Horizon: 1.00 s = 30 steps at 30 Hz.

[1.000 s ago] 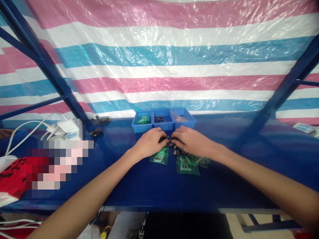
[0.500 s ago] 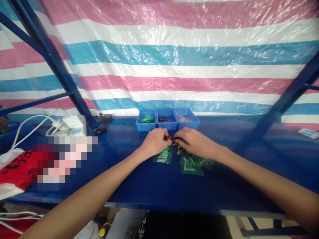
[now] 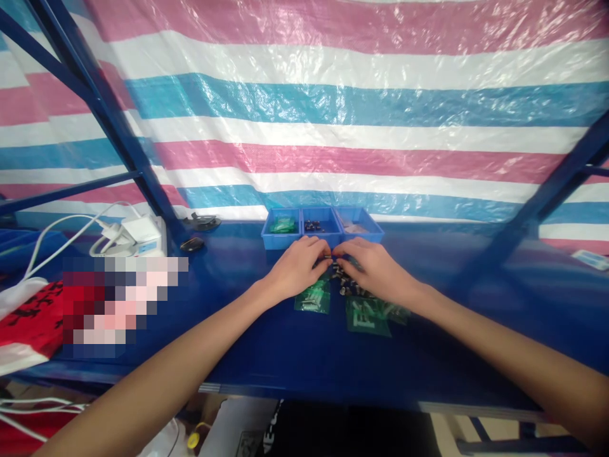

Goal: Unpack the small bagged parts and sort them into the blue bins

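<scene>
My left hand (image 3: 299, 268) is closed in a pinch, with a small dark and brass-coloured metal part (image 3: 328, 256) showing at its fingertips. Facing it, my right hand (image 3: 377, 265) has its fingers curled together, their tips nearly meeting the left ones; what they hold is too small to make out. Under the right hand lies a pile of small metal fittings (image 3: 351, 285), partly covered by the palm. One green clear bag (image 3: 313, 297) of small parts rests below my left hand. Another green bag (image 3: 367, 317) lies below the pile.
Three joined blue bins (image 3: 280, 241) stand behind my hands, holding green bags, dark metal parts and pale pieces. To the left are a white power strip with plugs (image 3: 137, 235), a dark oval object (image 3: 192, 244) and a red bag (image 3: 35, 317). Blue frame posts flank the table.
My fingertips have shifted slightly up towards the bins and changed their hold. More of the metal pile shows between my hands. The bags and bins stay put.
</scene>
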Each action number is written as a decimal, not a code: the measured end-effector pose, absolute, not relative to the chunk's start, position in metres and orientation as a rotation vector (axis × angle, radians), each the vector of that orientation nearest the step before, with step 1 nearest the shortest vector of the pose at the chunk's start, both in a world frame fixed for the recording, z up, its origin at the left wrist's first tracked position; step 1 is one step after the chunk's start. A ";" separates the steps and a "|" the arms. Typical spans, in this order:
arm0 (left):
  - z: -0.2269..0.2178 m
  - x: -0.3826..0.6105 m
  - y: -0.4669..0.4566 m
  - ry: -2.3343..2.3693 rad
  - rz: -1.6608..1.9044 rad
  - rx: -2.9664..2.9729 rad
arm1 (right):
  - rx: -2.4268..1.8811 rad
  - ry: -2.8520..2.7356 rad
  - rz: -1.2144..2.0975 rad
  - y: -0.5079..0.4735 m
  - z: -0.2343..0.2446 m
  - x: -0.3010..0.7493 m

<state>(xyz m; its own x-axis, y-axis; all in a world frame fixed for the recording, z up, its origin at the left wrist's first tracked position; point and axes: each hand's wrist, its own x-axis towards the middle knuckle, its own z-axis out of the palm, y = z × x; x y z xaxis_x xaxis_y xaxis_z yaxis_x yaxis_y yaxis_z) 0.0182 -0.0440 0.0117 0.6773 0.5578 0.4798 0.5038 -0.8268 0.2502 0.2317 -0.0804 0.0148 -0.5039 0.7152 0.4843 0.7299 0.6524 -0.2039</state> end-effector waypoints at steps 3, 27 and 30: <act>0.013 0.018 -0.045 0.825 0.874 2.827 | -1.106 -2.269 0.030 -0.083 0.017 0.227; 0.018 0.026 -0.052 0.814 1.129 2.167 | -1.070 -2.102 0.066 -0.085 0.020 0.225; 0.018 0.027 -0.052 0.800 1.101 2.137 | -1.044 -2.137 0.061 -0.086 0.021 0.224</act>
<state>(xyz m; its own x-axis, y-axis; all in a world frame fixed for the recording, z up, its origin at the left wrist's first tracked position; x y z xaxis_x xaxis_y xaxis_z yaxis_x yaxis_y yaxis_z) 0.0267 -0.0524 0.0183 0.4749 0.7331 0.4868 0.2365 -0.6392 0.7318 0.2244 -0.0862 0.0210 -0.3912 0.6971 0.6008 0.6616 0.6668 -0.3429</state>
